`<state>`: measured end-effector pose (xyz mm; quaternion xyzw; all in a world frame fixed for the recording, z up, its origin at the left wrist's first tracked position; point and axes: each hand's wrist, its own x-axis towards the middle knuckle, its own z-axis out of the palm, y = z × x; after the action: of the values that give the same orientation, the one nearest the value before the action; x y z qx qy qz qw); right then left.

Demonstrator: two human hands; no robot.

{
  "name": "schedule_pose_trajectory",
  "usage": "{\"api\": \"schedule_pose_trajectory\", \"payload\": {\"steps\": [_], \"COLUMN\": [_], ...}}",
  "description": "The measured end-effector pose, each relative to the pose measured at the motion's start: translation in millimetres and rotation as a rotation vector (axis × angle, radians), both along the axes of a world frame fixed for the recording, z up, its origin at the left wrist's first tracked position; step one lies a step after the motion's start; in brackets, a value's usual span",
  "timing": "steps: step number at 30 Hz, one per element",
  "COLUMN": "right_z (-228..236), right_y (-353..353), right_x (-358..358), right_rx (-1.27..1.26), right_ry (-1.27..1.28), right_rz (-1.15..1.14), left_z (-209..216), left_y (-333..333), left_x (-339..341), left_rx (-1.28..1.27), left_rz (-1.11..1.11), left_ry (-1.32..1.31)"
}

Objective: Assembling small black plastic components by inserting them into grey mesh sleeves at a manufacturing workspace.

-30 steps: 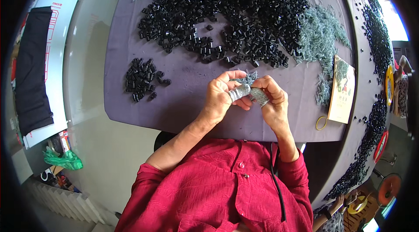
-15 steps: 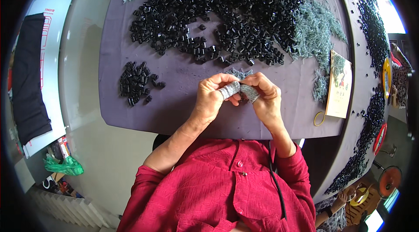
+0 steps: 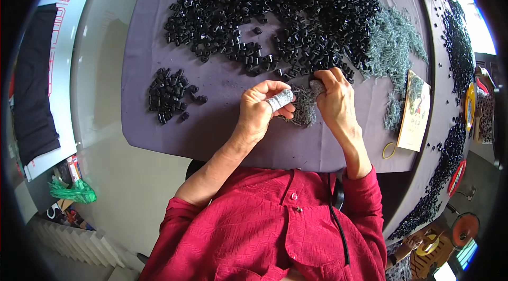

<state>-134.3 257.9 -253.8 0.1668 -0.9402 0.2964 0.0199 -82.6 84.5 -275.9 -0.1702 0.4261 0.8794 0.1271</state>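
My left hand (image 3: 257,109) is closed in a pinch over the table, a grey fabric sleeve (image 3: 280,100) on its thumb. Whatever sits between those fingertips is too small to make out. At the near edge of a big heap of small black cylindrical pieces (image 3: 317,11), my right hand (image 3: 337,98) has its fingers bent down and closed at a black piece, its grip partly hidden. Its thumb also wears a grey sleeve (image 3: 317,88). Between both hands lies a small pile of thin grey pins (image 3: 304,110).
A separate cluster of black pieces (image 3: 170,96) lies at left. More grey pins (image 3: 394,43) spread at right, beside a booklet (image 3: 413,111) and a yellow ring (image 3: 389,150). Another table with black pieces (image 3: 457,43) stands farther right, where another person's hand (image 3: 410,244) shows low down.
My hands were together over the small pin pile. The right has moved away, up and to the right, to the black heap's edge; the left has stayed nearly in place.
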Motion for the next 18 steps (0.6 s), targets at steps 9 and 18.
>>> {"api": "schedule_pose_trajectory", "payload": {"steps": [9,18], "right_z": [-10,13], "right_y": [-4,21], "right_x": [0,35], "right_rx": [-0.125,-1.02], "right_ry": [0.075,-0.635], "right_rz": [0.028,-0.17], "left_z": [11,12], "left_y": [0,21], "left_x": [1,2], "left_rx": [-0.081,-0.092], "left_rz": [0.025,-0.032], "left_ry": [0.019,0.086]}}
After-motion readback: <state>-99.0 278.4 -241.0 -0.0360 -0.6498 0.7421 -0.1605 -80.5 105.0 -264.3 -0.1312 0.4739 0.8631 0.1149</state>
